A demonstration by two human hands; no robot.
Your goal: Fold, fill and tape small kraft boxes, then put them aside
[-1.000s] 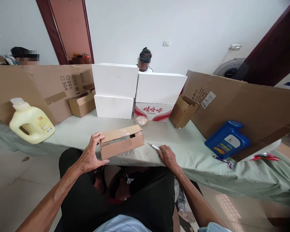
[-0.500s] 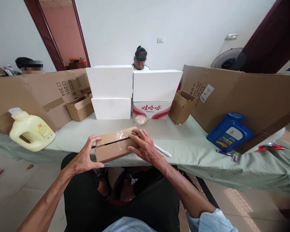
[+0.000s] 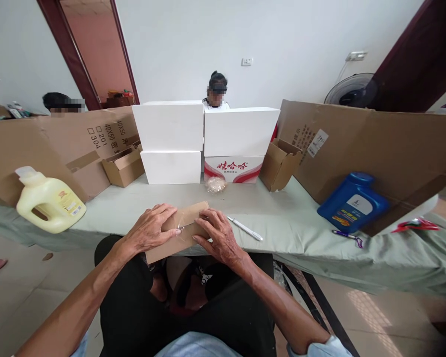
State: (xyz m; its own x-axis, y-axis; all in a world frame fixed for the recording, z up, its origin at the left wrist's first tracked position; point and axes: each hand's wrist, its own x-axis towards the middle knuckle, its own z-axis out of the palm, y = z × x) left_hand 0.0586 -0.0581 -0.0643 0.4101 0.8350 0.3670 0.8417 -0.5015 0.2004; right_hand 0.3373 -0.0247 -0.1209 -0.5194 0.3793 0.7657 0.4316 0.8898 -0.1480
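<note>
A small brown cardboard box (image 3: 188, 218) with clear tape on its top lies at the near edge of the table (image 3: 275, 218). My left hand (image 3: 150, 230) rests on the box's left part, fingers curled over the top. My right hand (image 3: 217, 235) presses on its right part, fingers bent over the flap. A white pen-like tool (image 3: 244, 228) lies on the cloth just right of my right hand.
A yellow jug (image 3: 48, 201) lies at the left, a blue jug (image 3: 353, 202) at the right. White boxes (image 3: 204, 129) are stacked at the back between open cardboard boxes (image 3: 280, 163). Cardboard sheets stand on both sides. Two people sit behind them.
My right hand left the white tool and came onto the box. My left hand moved from the box's left end onto its top, and the raised flap is pressed flat.
</note>
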